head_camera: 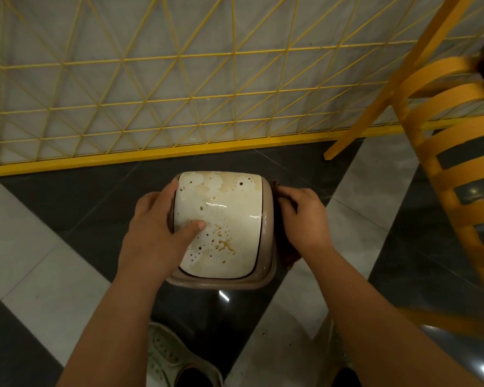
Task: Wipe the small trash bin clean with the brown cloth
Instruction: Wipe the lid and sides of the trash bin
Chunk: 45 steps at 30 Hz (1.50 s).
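The small trash bin (266, 248) stands on the floor in the middle of the view, a beige body with a cream swing lid (229, 208) covered in brown stains and spots. My left hand (157, 230) grips the bin's left side, thumb lying on the lid. Against the bin's right side my right hand (305, 219) presses the brown cloth (284, 248). Most of the cloth is hidden under that hand and behind the rim.
A yellow wire-grid fence (179, 101) with a yellow base bar runs behind the bin. A yellow slatted chair (458, 174) stands at the right. The floor is dark and light glossy tiles. My light shoe (168, 356) shows below the bin.
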Each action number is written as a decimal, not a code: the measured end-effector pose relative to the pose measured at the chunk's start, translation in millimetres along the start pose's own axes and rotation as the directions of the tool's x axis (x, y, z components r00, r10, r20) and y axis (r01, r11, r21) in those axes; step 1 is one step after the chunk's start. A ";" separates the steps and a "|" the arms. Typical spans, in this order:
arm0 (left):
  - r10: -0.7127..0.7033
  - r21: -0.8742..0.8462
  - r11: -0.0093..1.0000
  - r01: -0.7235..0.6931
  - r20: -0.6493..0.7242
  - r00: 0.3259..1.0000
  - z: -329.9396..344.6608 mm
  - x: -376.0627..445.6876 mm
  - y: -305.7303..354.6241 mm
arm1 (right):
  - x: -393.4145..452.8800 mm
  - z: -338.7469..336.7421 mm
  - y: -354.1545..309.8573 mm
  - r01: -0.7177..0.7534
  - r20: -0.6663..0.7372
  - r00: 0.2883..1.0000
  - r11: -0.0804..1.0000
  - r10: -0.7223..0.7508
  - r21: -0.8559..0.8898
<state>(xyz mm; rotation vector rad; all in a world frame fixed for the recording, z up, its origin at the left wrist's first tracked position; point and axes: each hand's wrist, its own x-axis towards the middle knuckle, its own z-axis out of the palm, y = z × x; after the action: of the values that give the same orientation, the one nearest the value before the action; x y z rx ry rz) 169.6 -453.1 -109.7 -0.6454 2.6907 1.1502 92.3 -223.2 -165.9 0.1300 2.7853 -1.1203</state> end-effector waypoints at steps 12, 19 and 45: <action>0.050 -0.029 0.998 -0.050 0.003 0.999 13.6 1.4 -0.7 | -13.9 -18.2 -63.1 0.276 -0.058 0.955 0.944 -0.290 -0.179; 0.059 -0.020 0.998 -0.060 -0.033 0.998 15.7 5.3 -3.1 | -40.3 14.1 -107.2 0.590 0.211 0.807 0.748 -0.551 -0.303; 0.036 -0.028 0.999 -0.036 -0.025 0.999 18.9 3.2 -3.1 | -24.2 -12.4 -84.7 0.485 0.047 0.868 0.824 -0.494 -0.294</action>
<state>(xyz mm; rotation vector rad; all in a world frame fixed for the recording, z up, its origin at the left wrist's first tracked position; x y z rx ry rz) 167.4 -442.5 -125.8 -0.6218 2.7216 1.1991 103.9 -276.2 -95.5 -0.6447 3.0620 -0.7521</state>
